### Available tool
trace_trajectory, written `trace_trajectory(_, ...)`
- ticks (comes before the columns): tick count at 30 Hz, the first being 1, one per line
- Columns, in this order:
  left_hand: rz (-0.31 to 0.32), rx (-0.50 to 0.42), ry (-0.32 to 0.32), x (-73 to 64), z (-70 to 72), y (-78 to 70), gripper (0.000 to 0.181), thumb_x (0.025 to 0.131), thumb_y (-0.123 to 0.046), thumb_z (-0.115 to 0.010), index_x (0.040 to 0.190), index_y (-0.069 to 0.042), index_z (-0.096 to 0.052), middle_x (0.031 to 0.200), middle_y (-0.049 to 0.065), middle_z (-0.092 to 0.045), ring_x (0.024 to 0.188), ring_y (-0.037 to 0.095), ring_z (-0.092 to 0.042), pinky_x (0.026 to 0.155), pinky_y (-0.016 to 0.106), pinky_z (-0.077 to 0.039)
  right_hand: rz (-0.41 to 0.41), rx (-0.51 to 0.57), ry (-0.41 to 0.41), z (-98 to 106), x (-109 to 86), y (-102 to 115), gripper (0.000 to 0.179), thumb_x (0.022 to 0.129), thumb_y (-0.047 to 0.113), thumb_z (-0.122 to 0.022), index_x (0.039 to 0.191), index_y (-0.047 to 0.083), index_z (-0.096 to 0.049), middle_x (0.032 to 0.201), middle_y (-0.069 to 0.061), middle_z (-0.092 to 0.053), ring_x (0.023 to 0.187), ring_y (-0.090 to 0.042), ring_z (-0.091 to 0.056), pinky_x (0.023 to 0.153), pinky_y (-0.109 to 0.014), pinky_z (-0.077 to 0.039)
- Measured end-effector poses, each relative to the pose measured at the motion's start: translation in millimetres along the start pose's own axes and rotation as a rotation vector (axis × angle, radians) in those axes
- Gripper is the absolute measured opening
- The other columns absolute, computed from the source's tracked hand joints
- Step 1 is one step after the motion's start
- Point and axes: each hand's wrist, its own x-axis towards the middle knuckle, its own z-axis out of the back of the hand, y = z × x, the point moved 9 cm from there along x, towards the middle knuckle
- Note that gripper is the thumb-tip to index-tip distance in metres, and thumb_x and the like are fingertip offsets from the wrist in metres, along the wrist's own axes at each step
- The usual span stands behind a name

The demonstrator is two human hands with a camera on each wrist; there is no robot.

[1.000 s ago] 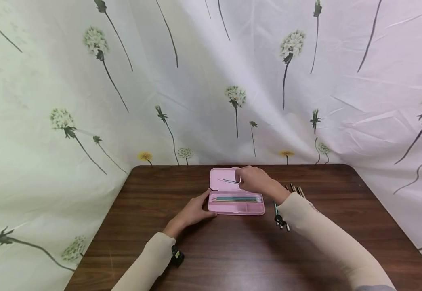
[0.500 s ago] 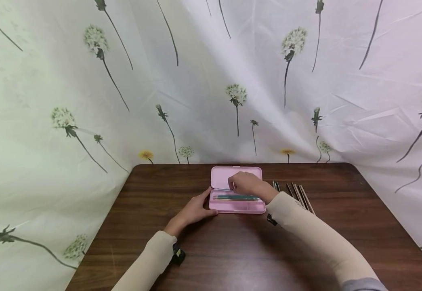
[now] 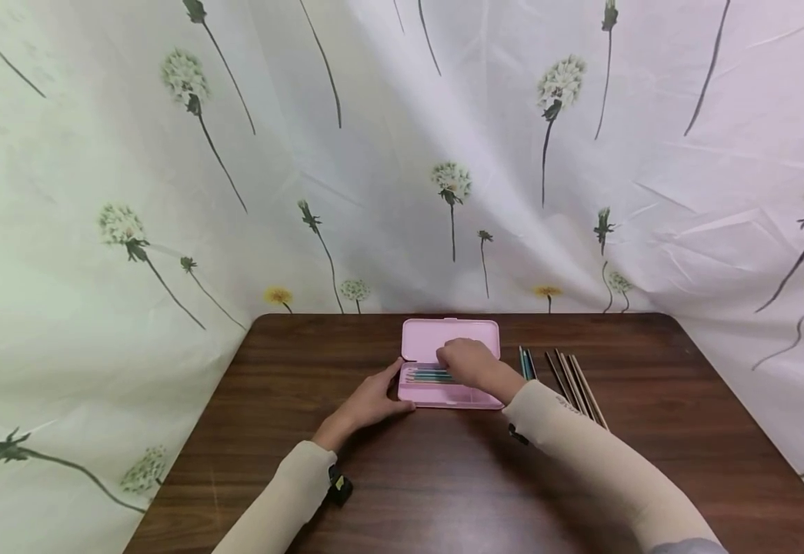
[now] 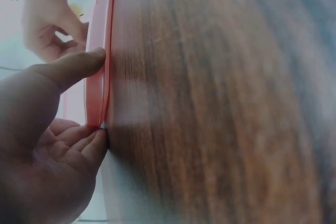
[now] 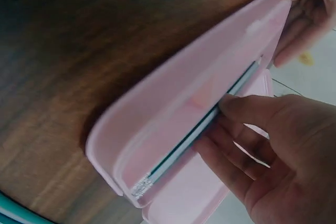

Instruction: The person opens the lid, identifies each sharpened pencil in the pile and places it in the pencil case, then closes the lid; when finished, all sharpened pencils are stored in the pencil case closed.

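My right hand [image 3: 472,363] pinches a teal pencil [image 5: 178,153] in the far compartment of the pink case [image 3: 436,395], and my left hand [image 3: 371,398] grips the case's left end between thumb and fingers. The pencil should be light, stiff and slightly slick, best held mid-shaft. Half a second ago my right hand was farther back, by the hinge; now it's nearer, over the compartment.
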Motion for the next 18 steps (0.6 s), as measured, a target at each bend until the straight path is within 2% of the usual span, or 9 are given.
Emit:
trace_trajectory(2, -0.036, 0.024, -0.012, 3.3, -3.2, 8.4, 0.101, 0.094, -0.047, -0.080, 0.166, 0.002, -0.030, 0.166, 0.027, -0.041, 0.151, 0.038, -0.049, 0.120, 0.050, -0.045, -0.003, -0.045, -0.015, 0, -2.0, 2, 0.013, 0.097, 0.004, -0.072, 0.090, 0.012, -0.079, 0.087, -0.003, -0.074, 0.078, -0.020, -0.067, 0.075, -0.041, -0.060)
trace_trajectory(3, -0.026, 0.025, -0.013, 4.6, -4.2, 9.9, 0.102, 0.093, -0.047, -0.082, 0.166, 0.001, -0.031, 0.166, 0.027, -0.041, 0.150, 0.039, -0.049, 0.120, 0.052, -0.045, -0.003, -0.068, -0.020, 0, -3.0, 4, 0.013, 0.097, 0.004, -0.072, 0.091, 0.012, -0.080, 0.088, -0.003, -0.075, 0.079, -0.021, -0.069, 0.076, -0.041, -0.061)
trace_trajectory(6, -0.040, 0.057, -0.027, 13.2, -11.5, 30.5, 0.105, 0.091, -0.054, -0.081, 0.168, -0.003, -0.030, 0.168, 0.023, -0.041, 0.151, 0.035, -0.049, 0.119, 0.047, -0.047, -0.004, -0.132, -0.005, 0, -6.1, 9, 0.012, 0.099, 0.006, -0.073, 0.100, 0.012, -0.082, 0.096, -0.005, -0.078, 0.085, -0.021, -0.072, 0.081, -0.040, -0.063)
trace_trajectory(11, -0.004, 0.029, -0.019, 25.3, -22.3, 59.9, 0.110, 0.087, -0.058, -0.084, 0.170, -0.010, -0.028, 0.171, 0.015, -0.039, 0.153, 0.030, -0.048, 0.120, 0.050, -0.045, -0.017, -0.168, 0.033, -3, -10.2, 12, 0.014, 0.100, 0.011, -0.075, 0.112, 0.012, -0.082, 0.105, -0.005, -0.080, 0.093, -0.021, -0.074, 0.090, -0.037, -0.063)
trace_trajectory(14, 0.005, -0.002, -0.014, 28.1, -25.3, 67.8, 0.112, 0.085, -0.060, -0.085, 0.170, -0.014, -0.028, 0.171, 0.011, -0.039, 0.153, 0.027, -0.047, 0.121, 0.051, -0.044, -0.022, -0.154, 0.032, -4, -12.0, 10, 0.015, 0.100, 0.013, -0.075, 0.113, 0.013, -0.082, 0.107, -0.005, -0.080, 0.092, -0.019, -0.073, 0.091, -0.036, -0.063)
trace_trajectory(18, 0.008, -0.020, -0.008, 28.8, -25.9, 66.7, 0.113, 0.084, -0.062, -0.085, 0.170, -0.016, -0.027, 0.172, 0.010, -0.037, 0.154, 0.026, -0.045, 0.122, 0.051, -0.042, -0.019, -0.118, 0.006, -1, -14.2, 7, 0.013, 0.102, 0.011, -0.072, 0.109, 0.012, -0.083, 0.101, -0.005, -0.080, 0.085, -0.017, -0.071, 0.084, -0.035, -0.063)
